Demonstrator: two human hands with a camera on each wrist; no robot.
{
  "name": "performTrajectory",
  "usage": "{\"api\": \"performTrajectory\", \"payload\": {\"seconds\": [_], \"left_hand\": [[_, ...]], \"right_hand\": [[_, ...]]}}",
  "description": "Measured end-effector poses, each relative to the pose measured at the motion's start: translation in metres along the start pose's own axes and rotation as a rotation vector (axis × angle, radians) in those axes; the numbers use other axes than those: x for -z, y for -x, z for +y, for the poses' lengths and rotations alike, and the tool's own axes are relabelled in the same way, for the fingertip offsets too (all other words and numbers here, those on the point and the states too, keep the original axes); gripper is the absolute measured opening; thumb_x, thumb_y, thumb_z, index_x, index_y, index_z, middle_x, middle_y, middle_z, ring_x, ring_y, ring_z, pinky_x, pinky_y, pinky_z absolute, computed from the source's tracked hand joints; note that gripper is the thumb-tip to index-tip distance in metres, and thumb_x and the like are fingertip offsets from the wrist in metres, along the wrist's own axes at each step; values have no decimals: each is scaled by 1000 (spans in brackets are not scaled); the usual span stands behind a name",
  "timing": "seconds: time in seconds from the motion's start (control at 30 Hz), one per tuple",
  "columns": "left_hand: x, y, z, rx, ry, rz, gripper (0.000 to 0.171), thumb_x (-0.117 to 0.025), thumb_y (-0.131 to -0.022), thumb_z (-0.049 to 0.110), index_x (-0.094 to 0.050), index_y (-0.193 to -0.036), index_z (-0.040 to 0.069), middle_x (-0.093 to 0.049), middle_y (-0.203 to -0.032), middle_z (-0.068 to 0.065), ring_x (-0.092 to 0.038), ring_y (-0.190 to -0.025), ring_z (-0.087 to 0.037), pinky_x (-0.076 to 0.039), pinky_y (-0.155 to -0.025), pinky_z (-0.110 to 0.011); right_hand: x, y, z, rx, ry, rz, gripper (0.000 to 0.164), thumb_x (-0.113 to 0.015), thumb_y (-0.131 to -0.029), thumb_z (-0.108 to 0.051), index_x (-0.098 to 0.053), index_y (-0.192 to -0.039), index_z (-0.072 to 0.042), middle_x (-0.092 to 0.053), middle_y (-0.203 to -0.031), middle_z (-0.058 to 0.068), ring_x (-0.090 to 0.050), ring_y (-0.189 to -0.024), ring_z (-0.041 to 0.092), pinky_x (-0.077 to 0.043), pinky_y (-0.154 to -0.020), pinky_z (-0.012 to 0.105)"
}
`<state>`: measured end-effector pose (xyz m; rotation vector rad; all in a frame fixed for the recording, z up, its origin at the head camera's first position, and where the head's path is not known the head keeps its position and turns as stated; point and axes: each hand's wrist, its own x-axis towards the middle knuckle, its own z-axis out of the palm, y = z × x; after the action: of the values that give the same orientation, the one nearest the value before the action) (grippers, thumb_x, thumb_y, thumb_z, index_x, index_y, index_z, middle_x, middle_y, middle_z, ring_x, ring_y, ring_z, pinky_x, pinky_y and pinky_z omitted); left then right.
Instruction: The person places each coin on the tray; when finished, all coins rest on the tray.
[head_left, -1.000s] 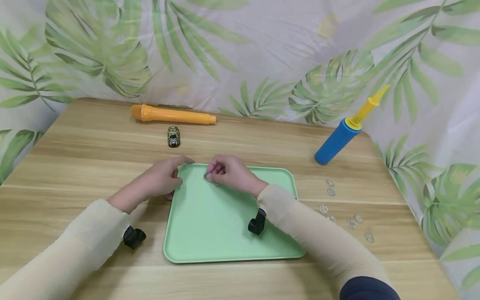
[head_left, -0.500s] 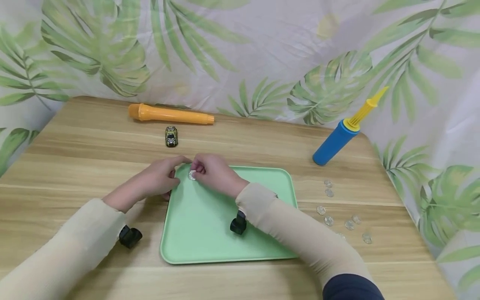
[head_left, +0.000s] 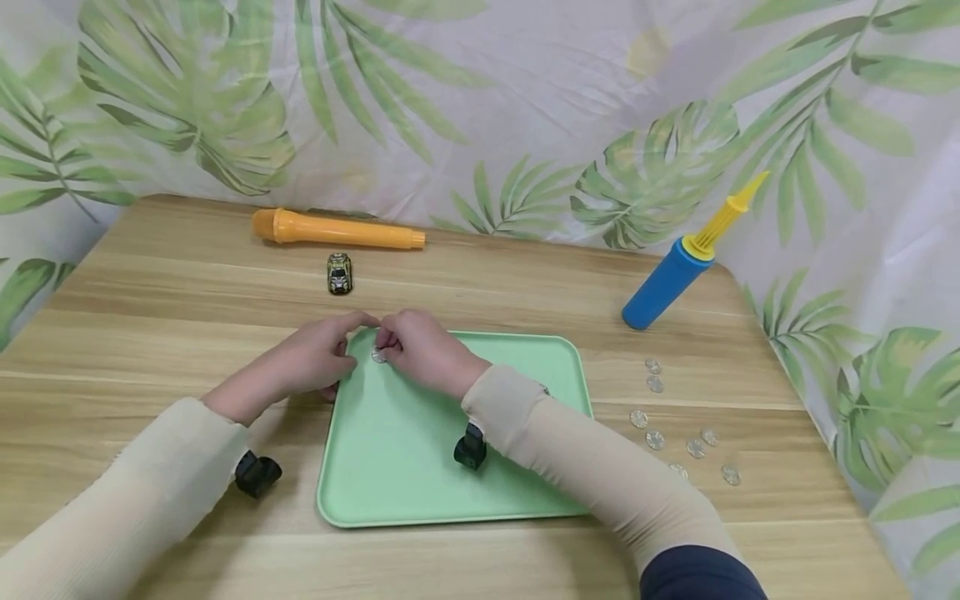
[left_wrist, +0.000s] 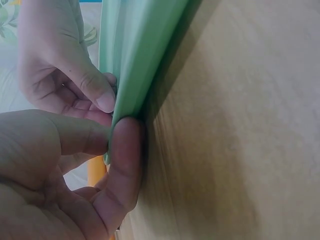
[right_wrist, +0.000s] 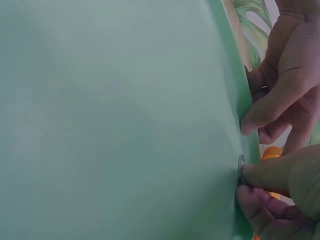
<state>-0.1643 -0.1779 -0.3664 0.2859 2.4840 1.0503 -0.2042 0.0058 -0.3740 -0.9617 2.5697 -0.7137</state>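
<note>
A silvery coin (head_left: 378,356) is at the far-left corner of the green tray (head_left: 405,450), pinched between thumb and fingers of the right hand (head_left: 431,350) — whether it touches the tray floor, I can't quite make out. Just beside it the left hand (head_left: 311,358) grips the rim, and beyond lie a toy car (head_left: 340,274) and an orange microphone (head_left: 341,229) — while scattered coins (head_left: 655,440) lie on the wooden table (head_left: 525,287) to the right, a blue-and-yellow balloon pump (head_left: 667,283) behind them.
</note>
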Motion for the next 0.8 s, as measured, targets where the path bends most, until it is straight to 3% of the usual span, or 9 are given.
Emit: {"api": "performTrajectory", "payload": {"seconds": [0.47, 0.8], "left_hand": [[-1, -1, 1, 6, 0, 6, 60, -55, -98, -4, -41, -156, 1, -47, -71, -6, -58, -57, -18, -59, -54, -33], [-1, 0, 0, -6, -3, 6, 60, -55, -98, -4, -41, -156, 2, -48, -73, -6, -57, -58, -18, -58, -53, -34]], "right_hand": [[3, 1, -1, 15, 11, -19, 10, -68, -99, -3, -76, -106, -3, -77, -105, 7, -71, -95, 13, -54, -82, 13], [5, 10, 2, 20, 9, -16, 10, -67, -102, -9, -76, -105, -5, -72, -104, 5, -62, -94, 11, -51, -81, 16]]}}
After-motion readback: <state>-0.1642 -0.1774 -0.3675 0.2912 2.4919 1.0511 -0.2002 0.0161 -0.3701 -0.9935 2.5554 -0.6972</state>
